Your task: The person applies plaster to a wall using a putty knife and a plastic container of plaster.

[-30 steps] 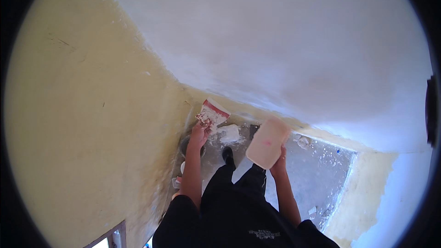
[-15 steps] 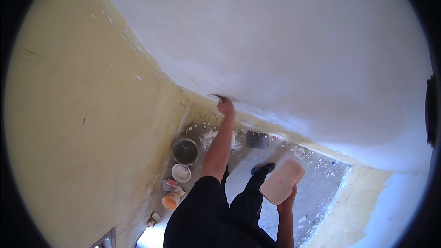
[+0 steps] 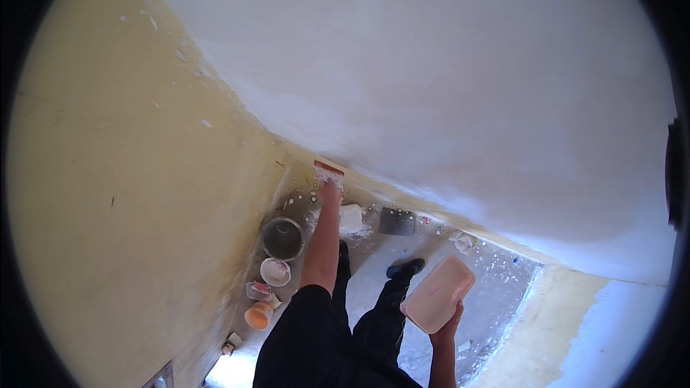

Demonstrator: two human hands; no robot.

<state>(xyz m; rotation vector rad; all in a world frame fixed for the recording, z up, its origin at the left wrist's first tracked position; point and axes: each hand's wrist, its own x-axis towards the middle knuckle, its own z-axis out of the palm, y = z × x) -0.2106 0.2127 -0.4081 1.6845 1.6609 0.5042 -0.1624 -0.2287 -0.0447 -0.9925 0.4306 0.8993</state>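
Note:
Low by the foot of the wall, near the corner, my left hand [image 3: 329, 191] is closed around a wide putty knife [image 3: 329, 170]. Its reddish-brown edge faces the wall, and white stuff coats the face below. Whether the edge touches the wall I cannot tell. Fresh white plaster [image 3: 431, 86] covers most of this wall, above a yellow strip along its base. On the right, my right hand [image 3: 448, 327] grips a pale pink rectangular tub [image 3: 440, 293] by its near edge, tilted, with pink smears on it. Some of its fingers are hidden.
Along the yellow left wall [image 3: 129, 194] stand a dark bucket [image 3: 283, 238], a white bucket [image 3: 275, 271], a clear tub [image 3: 258, 291] and an orange container [image 3: 259, 315]. A white block [image 3: 350, 218] and a dark grey slab [image 3: 397, 221] lie on the splattered floor [image 3: 496, 302].
My left hand has moved down and left from the plaster's lower edge, and the putty knife has turned to show its broad face. The pink tub has tilted slightly in my right hand.

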